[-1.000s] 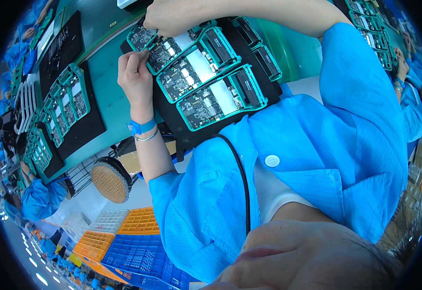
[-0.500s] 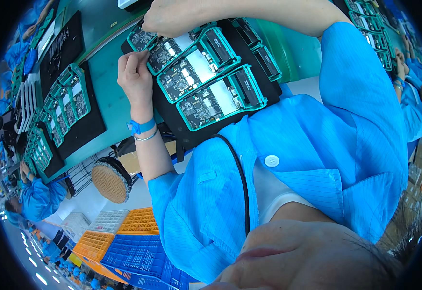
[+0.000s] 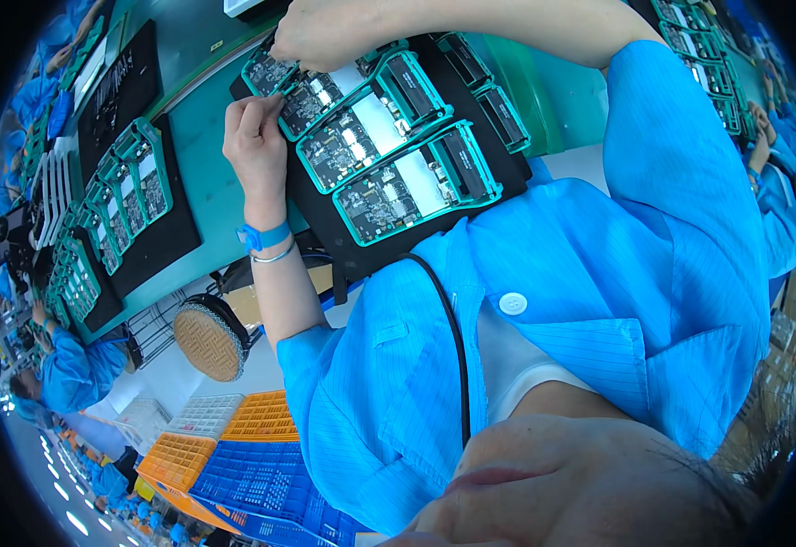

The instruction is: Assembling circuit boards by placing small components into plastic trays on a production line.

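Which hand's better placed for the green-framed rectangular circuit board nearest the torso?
Left, probably: the bare left hand is nearer that green-framed circuit board; the bare right hand is farther, near the picture's top.

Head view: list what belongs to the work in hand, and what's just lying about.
Seems part of the work:
- left hand, fingertips at the frames' left edge
- right hand, over the far frames, fingertips hidden
- green frames
- circuit boards in them
- black mat beneath

Seems just lying about:
- round stool
- blue crate
- orange crates
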Tool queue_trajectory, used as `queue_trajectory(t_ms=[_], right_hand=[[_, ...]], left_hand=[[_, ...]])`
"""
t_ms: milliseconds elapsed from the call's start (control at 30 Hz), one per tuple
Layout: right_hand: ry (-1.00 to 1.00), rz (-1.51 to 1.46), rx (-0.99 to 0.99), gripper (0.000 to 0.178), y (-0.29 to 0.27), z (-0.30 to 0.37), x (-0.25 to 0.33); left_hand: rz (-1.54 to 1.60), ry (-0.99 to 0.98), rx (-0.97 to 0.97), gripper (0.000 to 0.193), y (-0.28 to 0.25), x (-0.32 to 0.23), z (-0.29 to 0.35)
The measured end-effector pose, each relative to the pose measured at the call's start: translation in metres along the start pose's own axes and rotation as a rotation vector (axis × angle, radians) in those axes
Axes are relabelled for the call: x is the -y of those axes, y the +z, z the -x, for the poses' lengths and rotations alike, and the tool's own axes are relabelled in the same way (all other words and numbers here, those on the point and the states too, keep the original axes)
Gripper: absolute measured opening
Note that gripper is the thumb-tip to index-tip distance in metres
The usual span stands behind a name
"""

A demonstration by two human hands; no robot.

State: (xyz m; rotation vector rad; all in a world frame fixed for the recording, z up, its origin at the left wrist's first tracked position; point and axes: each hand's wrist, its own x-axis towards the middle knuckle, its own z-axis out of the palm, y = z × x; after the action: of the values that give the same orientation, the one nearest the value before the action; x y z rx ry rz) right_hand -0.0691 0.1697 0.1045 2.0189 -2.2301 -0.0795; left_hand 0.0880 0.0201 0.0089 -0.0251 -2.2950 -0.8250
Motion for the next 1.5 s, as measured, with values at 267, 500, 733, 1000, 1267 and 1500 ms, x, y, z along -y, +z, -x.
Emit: queue_trajectory(t_ms=[267, 500, 733, 1000, 1267, 1500], right_hand=[[0.005, 0.001, 0.010, 0.015, 0.002, -0.002, -0.001], [0.047, -0.062, -0.009, 0.017, 0.003, -0.001, -0.009], [0.118, -0.026, -0.082, 0.023, -0.007, -0.027, -0.046], [0.174, -0.047, 0.013, 0.025, -0.001, -0.049, -0.046], [0.149, -0.047, 0.029, 0.027, 0.007, -0.055, -0.049], [0.117, -0.017, 0.043, 0.029, 0.011, -0.060, -0.051]], left_hand=[[0.025, 0.034, 0.099, 0.010, -0.006, 0.008, -0.009], [0.035, 0.065, 0.215, 0.009, -0.012, 0.011, -0.016], [-0.064, -0.084, -0.086, 0.006, -0.003, 0.047, -0.052], [-0.084, -0.027, -0.091, 0.006, 0.011, 0.058, -0.053], [-0.078, -0.014, -0.064, 0.009, 0.011, 0.057, -0.050], [-0.087, 0.006, -0.060, 0.009, 0.010, 0.058, -0.051]])
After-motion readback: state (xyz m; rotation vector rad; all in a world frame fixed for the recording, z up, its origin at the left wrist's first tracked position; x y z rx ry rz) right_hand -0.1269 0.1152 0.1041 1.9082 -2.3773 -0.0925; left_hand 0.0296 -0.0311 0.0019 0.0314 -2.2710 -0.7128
